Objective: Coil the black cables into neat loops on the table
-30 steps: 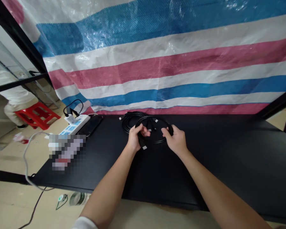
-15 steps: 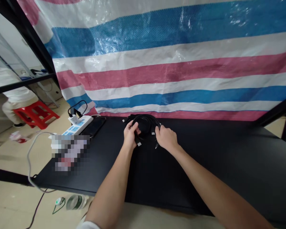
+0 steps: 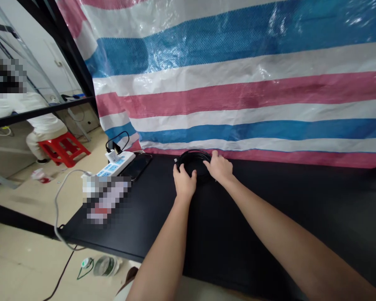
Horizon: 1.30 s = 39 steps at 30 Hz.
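The coiled black cable (image 3: 194,161) lay near the back edge of the black table (image 3: 329,200), with a small white plug tip poking out at its 9 o'clock side. The left hand (image 3: 184,182) sat at the coil's 7 o'clock, its fingers (image 3: 181,171) slightly spread and curled over the rim. The right hand (image 3: 218,167) sat at 3 to 4 o'clock, its fingers (image 3: 213,158) pressed together and laid across the loops. At the coil's 12 o'clock hung a striped plastic tarp (image 3: 238,83) in blue, white and pink. At 9 o'clock, well apart from the hands, lay a black smartphone (image 3: 137,165) beside a white power strip (image 3: 115,164). Farther off at 9 o'clock, a seated person (image 3: 44,123) in white was near a red plastic stool (image 3: 64,148).
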Tool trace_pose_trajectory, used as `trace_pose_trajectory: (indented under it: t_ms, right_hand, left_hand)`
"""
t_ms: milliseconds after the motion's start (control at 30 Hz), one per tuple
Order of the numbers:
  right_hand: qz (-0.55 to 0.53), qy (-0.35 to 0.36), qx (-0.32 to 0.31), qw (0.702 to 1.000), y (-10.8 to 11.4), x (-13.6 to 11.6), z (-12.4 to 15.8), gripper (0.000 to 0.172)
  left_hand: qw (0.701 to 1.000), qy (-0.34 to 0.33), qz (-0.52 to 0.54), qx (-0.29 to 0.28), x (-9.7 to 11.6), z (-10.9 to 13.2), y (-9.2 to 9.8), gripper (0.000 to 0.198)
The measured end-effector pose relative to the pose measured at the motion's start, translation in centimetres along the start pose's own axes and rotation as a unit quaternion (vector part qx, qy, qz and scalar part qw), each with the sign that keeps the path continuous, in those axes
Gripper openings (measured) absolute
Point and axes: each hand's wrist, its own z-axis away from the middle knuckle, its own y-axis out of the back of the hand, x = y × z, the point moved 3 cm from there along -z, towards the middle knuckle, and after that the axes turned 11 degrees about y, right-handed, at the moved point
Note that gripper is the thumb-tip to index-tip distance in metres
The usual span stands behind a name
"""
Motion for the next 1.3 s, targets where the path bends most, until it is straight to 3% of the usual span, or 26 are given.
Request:
trace_pose_trajectory:
  t_ms: [67,133,267,467,767,967,1300]
  right_hand:
    - [0.027,0.107,0.026,0.994,-0.3,-0.6,0.9,0.032]
    - [0.047,0.210,0.002,0.977,-1.0,-1.1,2.1,0.033]
    - [0.039,0.272,-0.025,0.961,-2.3,-0.2,4.5,0.038]
    - [-0.049,0.270,-0.014,0.961,-1.6,4.9,6.9,0.029]
    - [-0.150,0.114,0.072,0.979,0.6,11.1,8.5,0.027]
    - [-0.151,0.074,0.166,0.972,1.5,13.1,8.0,0.016]
    - [-0.147,0.088,0.242,0.955,0.6,14.2,7.5,0.008]
  left_hand:
    - [1.000,0.011,0.015,-0.005,0.0,0.1,0.2,0.053]
    - [0.999,0.009,0.039,-0.007,0.1,0.1,0.4,0.054]
    - [0.994,0.021,0.109,0.016,0.2,-0.1,1.1,0.036]
    - [0.986,0.066,0.145,0.051,0.2,-0.1,1.7,0.013]
    - [0.996,0.046,0.066,0.023,1.0,0.3,1.9,0.006]
    - [0.999,0.034,0.022,0.009,1.4,0.3,1.8,0.009]
    - [0.998,0.039,-0.054,-0.008,2.2,0.6,1.8,0.012]
